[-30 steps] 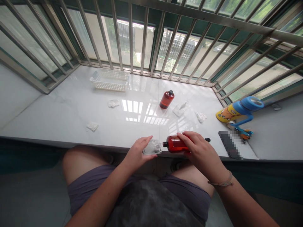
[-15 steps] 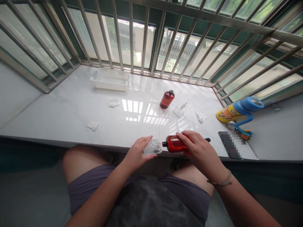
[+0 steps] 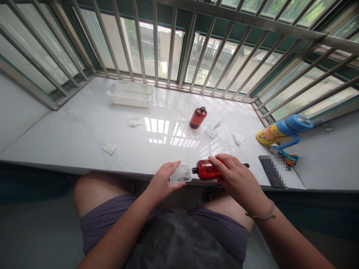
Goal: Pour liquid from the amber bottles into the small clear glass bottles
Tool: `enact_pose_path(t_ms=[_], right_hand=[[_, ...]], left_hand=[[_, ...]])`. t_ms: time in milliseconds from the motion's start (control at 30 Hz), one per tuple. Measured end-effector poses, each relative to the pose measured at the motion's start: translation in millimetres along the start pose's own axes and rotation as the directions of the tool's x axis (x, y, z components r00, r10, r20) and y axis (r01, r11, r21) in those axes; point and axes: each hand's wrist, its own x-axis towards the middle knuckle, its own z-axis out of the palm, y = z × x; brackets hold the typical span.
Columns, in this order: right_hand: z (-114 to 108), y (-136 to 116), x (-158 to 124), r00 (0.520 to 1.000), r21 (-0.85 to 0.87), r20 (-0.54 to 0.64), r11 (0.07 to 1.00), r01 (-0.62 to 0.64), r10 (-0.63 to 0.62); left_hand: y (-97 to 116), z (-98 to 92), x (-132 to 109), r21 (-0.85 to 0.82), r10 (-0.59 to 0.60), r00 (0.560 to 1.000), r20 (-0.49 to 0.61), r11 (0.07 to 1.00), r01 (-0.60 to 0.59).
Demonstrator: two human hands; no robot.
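The right hand [image 3: 238, 179] is curled over a brown bottle [image 3: 208, 170], which lies almost flat at the near edge of the white sill [image 3: 84, 127]. The bottle's open black neck points left. The left hand [image 3: 162, 182] pinches a small clear packet [image 3: 181, 174] between thumb and fingers, so that it touches the bottle's mouth. What seems to be the bottle's black cap [image 3: 246, 165] lies just beyond the right hand.

This looks like liquid being tipped from the bottle into or onto the packet. I think it calls for a slow, small tilt with the neck right against the packet. The left hand should grip the packet's edges so that the soft plastic does not fold. Both things sit at the very lip of the sill, above the lap, so any overflow would likely run off; moving them a little farther in would be safer.

Farther off, a second brown bottle [image 3: 198, 117] stands upright and capped, with a white basket [image 3: 130, 95] at the far left. Crumpled white wads [image 3: 109, 149] are scattered about, and a blue and yellow drinking bottle [image 3: 283, 130] lies to the right.
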Motion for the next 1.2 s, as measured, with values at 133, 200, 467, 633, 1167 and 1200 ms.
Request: enact_pose_path(t_ms=[133, 200, 467, 633, 1167, 1200], right_hand=[[0.0, -0.6, 0.3, 1.000, 0.003, -0.002, 1.000, 0.006, -0.006], [0.2, -0.6, 0.4, 1.000, 0.003, -0.003, 1.000, 0.007, -0.007], [-0.4, -0.4, 0.6, 1.000, -0.005, 0.002, 1.000, 0.002, -0.002], [-1.2, -1.1, 1.4, 1.000, -0.014, 0.001, 1.000, 0.011, -0.011], [-0.1, -2.3, 3.0, 1.000, -0.024, -0.007, 0.999, 0.025, -0.025], [-0.2, -2.2, 3.0, 1.000, -0.024, -0.007, 0.999, 0.024, -0.024]], left_hand=[[0.3, -0.2, 0.6, 0.003, 0.000, 1.000, 0.001, 1.000, 0.000], [0.5, -0.5, 0.7, 0.002, 0.001, 1.000, 0.002, 1.000, -0.001], [0.0, -0.2, 0.1, 0.001, 0.006, 1.000, -0.007, 1.000, -0.006], [0.1, 0.2, 0.2, 0.001, 0.004, 1.000, -0.002, 1.000, -0.004], [0.7, -0.3, 0.6, -0.001, 0.004, 1.000, 0.003, 1.000, -0.004], [0.6, -0.2, 0.5, -0.004, 0.003, 1.000, 0.004, 1.000, -0.003]])
